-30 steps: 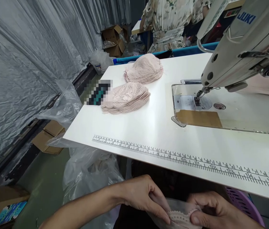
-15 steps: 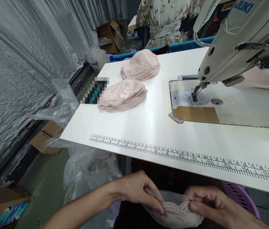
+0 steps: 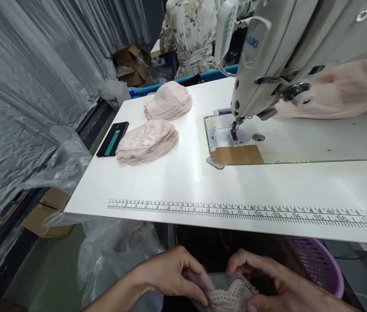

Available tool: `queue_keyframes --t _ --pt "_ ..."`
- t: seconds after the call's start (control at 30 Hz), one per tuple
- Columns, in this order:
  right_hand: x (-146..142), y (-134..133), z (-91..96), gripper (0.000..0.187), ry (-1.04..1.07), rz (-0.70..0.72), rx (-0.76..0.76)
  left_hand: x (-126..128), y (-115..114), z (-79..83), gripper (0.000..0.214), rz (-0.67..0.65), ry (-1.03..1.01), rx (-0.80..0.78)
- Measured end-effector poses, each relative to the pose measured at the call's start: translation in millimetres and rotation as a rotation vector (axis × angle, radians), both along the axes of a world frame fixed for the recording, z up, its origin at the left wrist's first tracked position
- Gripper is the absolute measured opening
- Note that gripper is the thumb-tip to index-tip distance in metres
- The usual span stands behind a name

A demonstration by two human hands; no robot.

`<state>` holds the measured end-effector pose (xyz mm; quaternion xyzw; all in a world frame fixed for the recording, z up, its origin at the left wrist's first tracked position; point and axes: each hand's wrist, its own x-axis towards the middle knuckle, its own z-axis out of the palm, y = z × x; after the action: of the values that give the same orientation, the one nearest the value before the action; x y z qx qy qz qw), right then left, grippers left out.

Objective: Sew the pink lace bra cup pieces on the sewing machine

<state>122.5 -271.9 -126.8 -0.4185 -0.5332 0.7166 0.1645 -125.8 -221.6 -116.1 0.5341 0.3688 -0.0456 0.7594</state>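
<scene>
Below the table's front edge, my left hand (image 3: 173,273) and my right hand (image 3: 268,281) both pinch a small pink lace-edged fabric piece (image 3: 231,297), fingers closed on its scalloped trim. On the white sewing table (image 3: 183,177) lie two stacks of pink lace pieces, one nearer (image 3: 147,142) and one farther back (image 3: 168,101). The sewing machine (image 3: 287,47) stands at the right, its needle (image 3: 234,130) over the metal plate.
A black phone (image 3: 113,138) lies left of the nearer stack. A printed ruler (image 3: 235,212) runs along the table front. A clear plastic bag (image 3: 118,251) hangs at the left, a purple basket (image 3: 316,264) sits at the right. Another person in a floral dress (image 3: 190,30) stands behind.
The camera has swung to the right and down, so the table and machine sit further left in view. My hands stay pinched on the lace piece, slightly lower in frame.
</scene>
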Motion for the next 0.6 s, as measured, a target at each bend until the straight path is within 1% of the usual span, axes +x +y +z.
queue_keyframes --t 0.1,0.17,0.33,0.47,0.6 --pt "1 0 1.1 0.023 -0.018 0.015 0.034 1 0 3.4 0.037 -0.041 -0.015 0.034" --pt "2 -1 0.6 0.022 -0.011 0.014 0.027 2 -1 4.8 0.040 -0.053 -0.017 0.052" --pt "5 -3 -1.5 0.022 0.063 -0.010 0.021 3 -2 7.9 0.045 -0.070 -0.007 0.099" --pt "7 -2 -2.7 0.022 0.094 -0.017 0.017 5 -1 10.8 0.042 -0.110 0.015 0.129" --pt "10 -3 -4.5 0.020 0.072 -0.030 0.028 9 -1 13.5 0.035 -0.111 0.032 0.128"
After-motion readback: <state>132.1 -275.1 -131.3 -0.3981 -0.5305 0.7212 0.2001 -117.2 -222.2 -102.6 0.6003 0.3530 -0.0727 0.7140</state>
